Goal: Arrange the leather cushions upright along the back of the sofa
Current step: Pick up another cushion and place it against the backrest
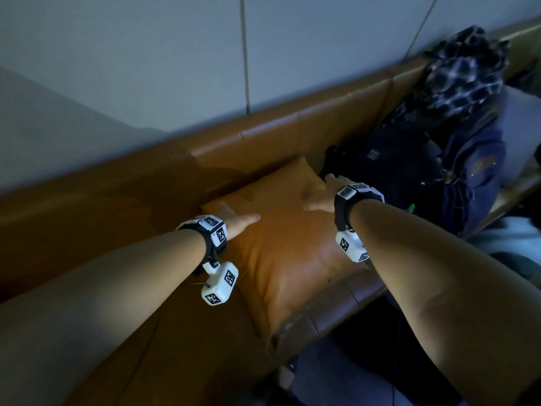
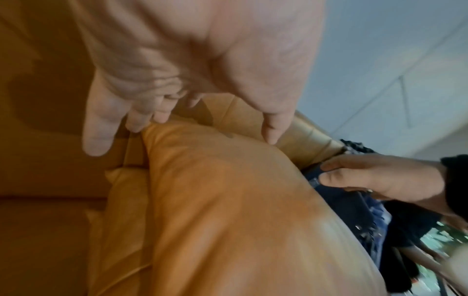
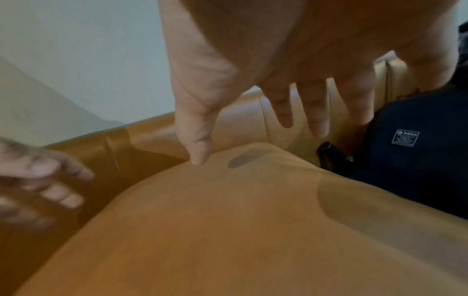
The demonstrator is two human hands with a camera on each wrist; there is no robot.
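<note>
A tan leather cushion [image 1: 287, 253] lies flat on the seat of the brown leather sofa [image 1: 263, 133], its far end near the backrest. My left hand [image 1: 237, 221] reaches over the cushion's far left corner with fingers straight and spread. In the left wrist view the left hand [image 2: 202, 128] hovers at the edge of the cushion [image 2: 228, 210], thumb above its top. My right hand [image 1: 319, 194] is spread at the far right corner. In the right wrist view the right hand [image 3: 253, 140] has its thumb tip touching the cushion [image 3: 228, 220]. Neither hand grips it.
A dark backpack [image 1: 389, 162], a navy jacket [image 1: 474, 177] and a chequered scarf [image 1: 465, 71] are piled on the sofa just right of the cushion. A pale wall [image 1: 146, 68] rises behind the backrest. The seat's front edge [image 1: 316, 323] is near the cushion's near end.
</note>
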